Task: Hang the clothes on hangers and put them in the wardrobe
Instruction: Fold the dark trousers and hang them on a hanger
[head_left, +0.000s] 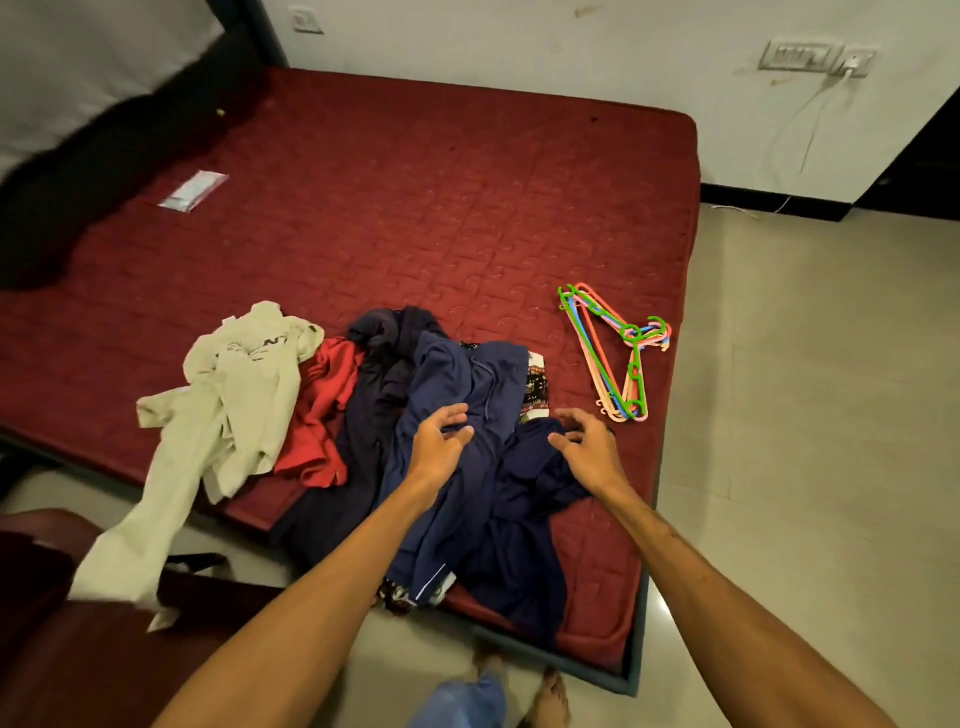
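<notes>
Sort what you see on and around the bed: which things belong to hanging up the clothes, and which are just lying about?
For the job: navy garment, red garment, cream garment, plastic hangers.

Lying about: clear packet on the mattress, plugged-in charger.

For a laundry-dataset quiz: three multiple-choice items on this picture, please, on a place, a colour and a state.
1. Where do the hangers lie? A) floor B) mattress, right of the navy clothes C) wardrobe
2. What colour is the garment between the cream garment and the navy clothes? A) red B) yellow C) green
3. How are the left hand and right hand? A) gripping hangers B) open, holding nothing C) clasped together
Answers: B, they rest on the mattress; A, its fabric is plainly red; B, fingers spread above the navy clothes.
</notes>
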